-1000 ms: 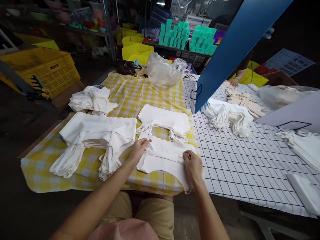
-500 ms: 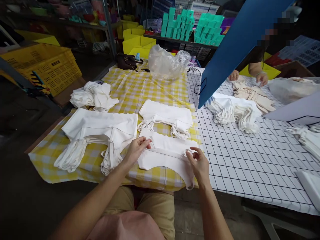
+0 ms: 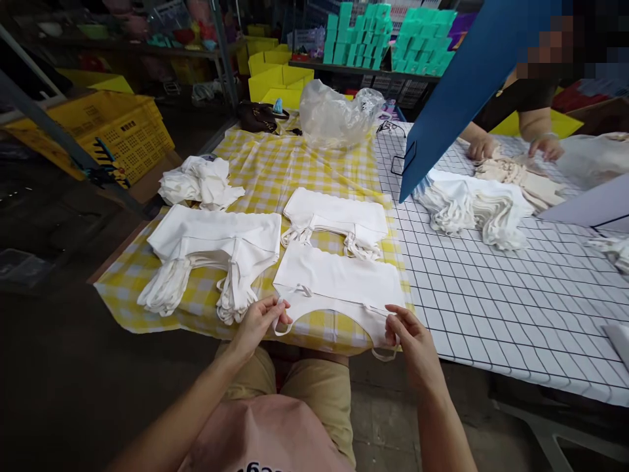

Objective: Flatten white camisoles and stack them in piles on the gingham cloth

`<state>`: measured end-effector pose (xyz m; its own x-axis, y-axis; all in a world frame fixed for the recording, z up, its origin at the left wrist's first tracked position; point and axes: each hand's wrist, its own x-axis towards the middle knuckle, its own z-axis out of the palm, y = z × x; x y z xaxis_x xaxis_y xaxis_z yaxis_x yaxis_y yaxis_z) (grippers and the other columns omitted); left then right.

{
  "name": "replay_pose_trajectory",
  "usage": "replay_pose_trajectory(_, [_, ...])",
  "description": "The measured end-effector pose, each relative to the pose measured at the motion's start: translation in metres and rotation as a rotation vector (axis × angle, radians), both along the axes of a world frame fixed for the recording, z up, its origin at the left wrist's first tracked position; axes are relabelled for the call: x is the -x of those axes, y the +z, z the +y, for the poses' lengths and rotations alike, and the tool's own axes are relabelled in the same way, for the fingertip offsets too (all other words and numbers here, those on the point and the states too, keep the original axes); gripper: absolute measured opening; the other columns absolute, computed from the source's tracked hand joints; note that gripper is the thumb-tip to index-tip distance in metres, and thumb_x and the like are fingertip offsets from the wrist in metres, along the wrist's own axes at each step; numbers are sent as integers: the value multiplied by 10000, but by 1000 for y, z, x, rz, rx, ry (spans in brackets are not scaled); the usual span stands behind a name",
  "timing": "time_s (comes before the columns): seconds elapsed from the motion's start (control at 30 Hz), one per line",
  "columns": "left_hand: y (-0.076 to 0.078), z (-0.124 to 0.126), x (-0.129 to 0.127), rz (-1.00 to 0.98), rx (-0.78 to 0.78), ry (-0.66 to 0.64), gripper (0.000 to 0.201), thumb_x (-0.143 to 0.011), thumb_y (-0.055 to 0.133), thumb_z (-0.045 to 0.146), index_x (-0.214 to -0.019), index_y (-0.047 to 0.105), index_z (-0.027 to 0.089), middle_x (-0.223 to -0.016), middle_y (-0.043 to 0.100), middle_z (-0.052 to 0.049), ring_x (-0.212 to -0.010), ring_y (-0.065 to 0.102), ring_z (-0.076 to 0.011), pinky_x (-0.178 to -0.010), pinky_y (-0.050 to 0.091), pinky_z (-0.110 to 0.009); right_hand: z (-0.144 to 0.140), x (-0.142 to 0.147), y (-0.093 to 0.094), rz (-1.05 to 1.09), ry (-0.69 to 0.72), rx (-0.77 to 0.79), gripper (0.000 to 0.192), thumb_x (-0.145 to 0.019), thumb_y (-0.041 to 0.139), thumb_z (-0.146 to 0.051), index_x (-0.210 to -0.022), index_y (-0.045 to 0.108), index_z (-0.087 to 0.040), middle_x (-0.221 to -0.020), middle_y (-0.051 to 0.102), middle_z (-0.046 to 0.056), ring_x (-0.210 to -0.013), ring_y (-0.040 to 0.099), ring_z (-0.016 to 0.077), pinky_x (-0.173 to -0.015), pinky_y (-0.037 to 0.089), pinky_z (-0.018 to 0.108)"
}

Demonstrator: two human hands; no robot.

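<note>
A white strappy garment (image 3: 339, 283) lies flat on the yellow checked cloth (image 3: 275, 177) at the table's near edge. My left hand (image 3: 258, 322) pinches its left strap at the near left corner. My right hand (image 3: 410, 337) grips its right strap at the near right corner, where a loop hangs over the edge. Just beyond lies a smaller stack of folded white garments (image 3: 339, 221). To the left sits a bigger stack of white garments (image 3: 216, 252) with straps trailing toward me.
A crumpled white pile (image 3: 201, 183) sits far left, a clear plastic bag (image 3: 339, 118) and a dark purse (image 3: 256, 118) at the back. A blue divider board (image 3: 466, 85) stands on the white grid cloth (image 3: 515, 301). Behind it another person's hands (image 3: 511, 147) handle beige garments. Yellow crates (image 3: 108, 131) stand left.
Both my hands slid from the garment's middle to its near corners, pulling the straps toward me. The garment now lies spread flat. The other person's hands came into view.
</note>
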<state>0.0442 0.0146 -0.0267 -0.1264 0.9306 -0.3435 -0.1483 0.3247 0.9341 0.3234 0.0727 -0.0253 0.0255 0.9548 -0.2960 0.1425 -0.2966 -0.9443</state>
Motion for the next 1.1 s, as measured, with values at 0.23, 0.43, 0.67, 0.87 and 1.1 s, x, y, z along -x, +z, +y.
replay_pose_trajectory(0.23, [-7, -13, -12, -27, 48, -37, 334, -718, 565, 472, -749, 571, 140, -579, 579, 6, -619, 580, -141, -645, 438, -263, -6, -4, 6, -46, 36, 60, 467, -629, 630, -515, -934, 587, -163, -701, 552, 5, -448, 416, 75, -410, 305, 222])
replay_pose_trajectory(0.43, [-12, -22, -13, 46, 83, -56, 335, -719, 551, 466, -763, 583, 135, -599, 603, -9, -630, 593, -149, -633, 419, -253, -10, -10, 4, -27, -10, 91, 462, -600, 646, -500, -911, 597, -161, -704, 577, 6, -450, 435, 73, -412, 317, 216])
replay_pose_trajectory(0.67, [-11, -19, -11, 156, 55, -99, 343, -719, 519, 481, -717, 597, 147, -587, 610, -18, -604, 573, -152, -611, 413, -254, -12, -10, 6, -41, -13, 83, 489, -596, 652, -510, -928, 594, -156, -727, 605, 32, -449, 451, 82, -388, 315, 213])
replay_pose_trajectory(0.87, [-1, -24, 8, 564, -17, -424, 195, -694, 565, 352, -624, 666, 199, -670, 654, -14, -653, 575, -169, -615, 397, -236, -20, -17, 3, -162, 210, 144, 417, -631, 604, -518, -847, 642, -164, -784, 667, 83, -629, 599, 182, -514, 428, 268])
replay_pose_trajectory(1.1, [5, 43, 18, 1024, -115, -298, 270, -766, 487, 242, -987, 624, 168, -1001, 627, -99, -862, 588, -204, -767, 426, -280, 54, -33, -5, -756, -10, -181, 347, -665, 510, -405, -890, 637, -174, -776, 661, 76, -677, 580, 213, -653, 428, 342])
